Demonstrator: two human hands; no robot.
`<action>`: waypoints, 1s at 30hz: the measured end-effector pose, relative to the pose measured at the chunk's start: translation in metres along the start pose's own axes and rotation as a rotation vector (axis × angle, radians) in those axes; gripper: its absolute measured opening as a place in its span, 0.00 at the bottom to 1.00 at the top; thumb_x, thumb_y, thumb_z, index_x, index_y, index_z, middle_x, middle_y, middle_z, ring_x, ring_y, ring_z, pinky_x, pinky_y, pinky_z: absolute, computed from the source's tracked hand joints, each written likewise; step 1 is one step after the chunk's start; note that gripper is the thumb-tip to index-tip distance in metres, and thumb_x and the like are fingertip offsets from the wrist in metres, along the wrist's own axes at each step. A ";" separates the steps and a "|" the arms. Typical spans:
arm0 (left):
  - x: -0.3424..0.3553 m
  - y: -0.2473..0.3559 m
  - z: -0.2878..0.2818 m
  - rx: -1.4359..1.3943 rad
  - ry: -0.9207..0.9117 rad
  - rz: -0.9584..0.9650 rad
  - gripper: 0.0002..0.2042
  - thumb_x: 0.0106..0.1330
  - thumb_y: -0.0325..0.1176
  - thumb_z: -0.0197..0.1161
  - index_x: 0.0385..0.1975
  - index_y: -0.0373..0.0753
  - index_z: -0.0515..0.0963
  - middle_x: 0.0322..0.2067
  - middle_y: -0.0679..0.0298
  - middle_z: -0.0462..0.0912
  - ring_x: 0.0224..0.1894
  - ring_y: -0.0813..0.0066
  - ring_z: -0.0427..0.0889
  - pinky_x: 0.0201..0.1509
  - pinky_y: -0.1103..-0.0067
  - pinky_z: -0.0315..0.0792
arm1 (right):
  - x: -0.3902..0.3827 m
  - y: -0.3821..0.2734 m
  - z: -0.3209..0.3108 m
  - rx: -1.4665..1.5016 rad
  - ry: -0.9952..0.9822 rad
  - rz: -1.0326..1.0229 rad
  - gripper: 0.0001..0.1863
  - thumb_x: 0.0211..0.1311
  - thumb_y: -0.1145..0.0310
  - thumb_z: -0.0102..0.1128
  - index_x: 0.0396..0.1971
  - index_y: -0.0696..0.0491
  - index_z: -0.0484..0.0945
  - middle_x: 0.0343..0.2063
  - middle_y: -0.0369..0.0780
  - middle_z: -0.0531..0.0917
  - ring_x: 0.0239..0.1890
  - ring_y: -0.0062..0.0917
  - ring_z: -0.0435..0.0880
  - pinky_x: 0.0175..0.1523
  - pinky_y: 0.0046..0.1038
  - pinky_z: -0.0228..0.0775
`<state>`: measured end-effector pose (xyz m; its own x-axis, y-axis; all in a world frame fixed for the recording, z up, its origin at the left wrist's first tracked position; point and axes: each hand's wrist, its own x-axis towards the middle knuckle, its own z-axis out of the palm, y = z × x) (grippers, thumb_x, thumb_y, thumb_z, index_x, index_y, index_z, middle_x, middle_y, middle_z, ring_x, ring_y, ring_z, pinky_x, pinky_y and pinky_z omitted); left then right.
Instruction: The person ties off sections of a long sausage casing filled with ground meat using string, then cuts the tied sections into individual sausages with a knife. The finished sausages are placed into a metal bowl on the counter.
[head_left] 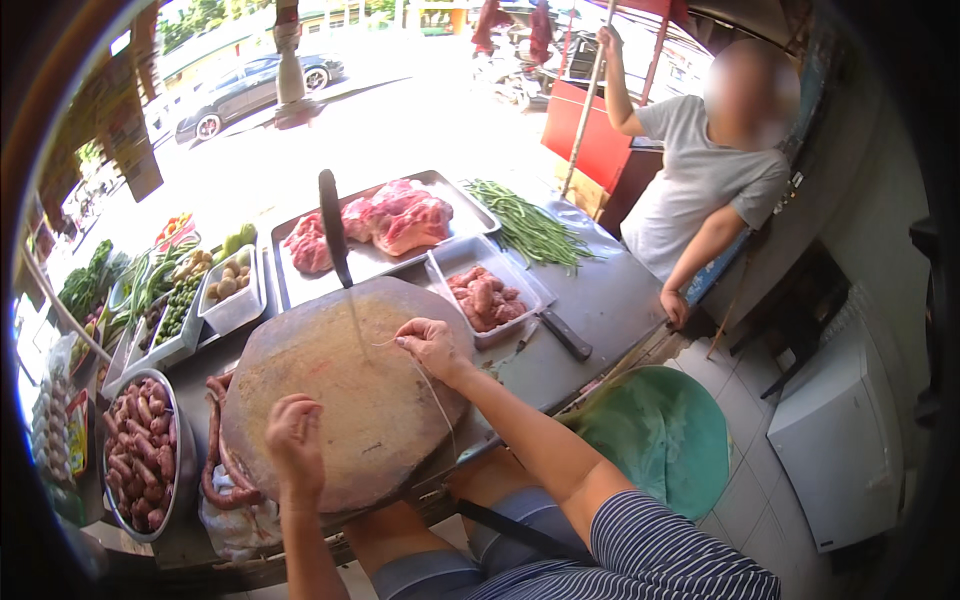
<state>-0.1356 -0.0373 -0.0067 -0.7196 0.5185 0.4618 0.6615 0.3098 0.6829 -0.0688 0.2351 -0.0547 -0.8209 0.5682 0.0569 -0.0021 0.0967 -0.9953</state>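
Note:
My right hand (428,347) is above the right part of the round wooden chopping board (300,380), its fingers pinched on a thin white string (435,398) that hangs down across the board's edge. Over the front left of the board, my left hand (296,420) has curled fingers; what they hold, if anything, is too small to make out. A cleaver (334,225) stands upright at the board's back. Long linked sausage (213,450) lies beside the board's left edge, near a metal bowl of short sausages (140,450).
Behind the board are a tray of raw meat (398,215), a plastic tub of meat (485,300), green beans (525,220), vegetable containers (175,310) and a knife (565,335). A person in a grey shirt (700,180) stands at right, near a green basin (650,440) and white appliance (830,440).

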 end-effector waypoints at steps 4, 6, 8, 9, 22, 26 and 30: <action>-0.009 0.077 0.047 -0.138 -0.062 0.052 0.06 0.60 0.25 0.65 0.36 0.32 0.82 0.41 0.51 0.82 0.46 0.58 0.81 0.50 0.70 0.74 | -0.073 -0.037 -0.020 -0.296 -0.183 -0.329 0.05 0.61 0.70 0.62 0.35 0.55 0.82 0.28 0.43 0.85 0.30 0.32 0.84 0.35 0.29 0.74; -0.018 0.091 0.054 -0.161 -0.148 0.077 0.08 0.60 0.26 0.66 0.38 0.32 0.82 0.41 0.50 0.83 0.45 0.59 0.82 0.49 0.69 0.74 | -0.111 -0.052 -0.025 -0.449 -0.217 -0.457 0.04 0.60 0.71 0.61 0.34 0.54 0.81 0.29 0.43 0.84 0.32 0.37 0.84 0.35 0.33 0.74; -0.032 0.094 0.056 -0.205 -0.232 0.001 0.09 0.60 0.26 0.66 0.40 0.32 0.82 0.37 0.51 0.84 0.41 0.61 0.84 0.47 0.71 0.75 | -0.131 -0.064 -0.026 -0.573 -0.237 -0.589 0.03 0.60 0.71 0.60 0.33 0.54 0.79 0.29 0.43 0.83 0.33 0.41 0.83 0.35 0.37 0.74; -0.038 0.093 0.056 -0.216 -0.285 -0.045 0.10 0.60 0.26 0.66 0.41 0.32 0.82 0.35 0.51 0.85 0.39 0.63 0.85 0.46 0.71 0.76 | -0.136 -0.069 -0.025 -0.600 -0.260 -0.549 0.04 0.60 0.72 0.60 0.33 0.53 0.80 0.30 0.43 0.83 0.34 0.41 0.83 0.36 0.37 0.75; -0.076 0.065 0.054 -1.610 -0.215 -0.475 0.09 0.71 0.32 0.59 0.35 0.32 0.79 0.44 0.49 0.83 0.46 0.57 0.82 0.50 0.66 0.77 | -0.131 -0.063 -0.004 -0.110 -0.211 -0.396 0.09 0.60 0.76 0.62 0.40 0.60 0.81 0.32 0.44 0.83 0.37 0.33 0.83 0.43 0.28 0.74; -0.077 0.061 0.066 -1.647 0.047 -0.268 0.09 0.72 0.32 0.58 0.41 0.35 0.82 0.67 0.49 0.65 0.71 0.48 0.60 0.70 0.58 0.61 | -0.139 -0.057 0.009 0.137 -0.050 -0.176 0.10 0.66 0.75 0.59 0.44 0.61 0.81 0.33 0.37 0.84 0.35 0.22 0.82 0.39 0.21 0.72; -0.081 0.057 0.069 -1.386 0.062 -0.227 0.09 0.71 0.33 0.59 0.44 0.37 0.82 0.70 0.50 0.60 0.72 0.50 0.58 0.73 0.59 0.55 | -0.156 -0.050 0.027 0.551 -0.353 0.208 0.08 0.69 0.70 0.60 0.42 0.58 0.81 0.28 0.31 0.81 0.29 0.11 0.76 0.32 0.15 0.68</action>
<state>-0.0252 -0.0071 -0.0441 -0.8135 0.5167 0.2670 -0.1848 -0.6649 0.7237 0.0443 0.1195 -0.0156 -0.9724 0.2209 -0.0753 -0.0380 -0.4682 -0.8828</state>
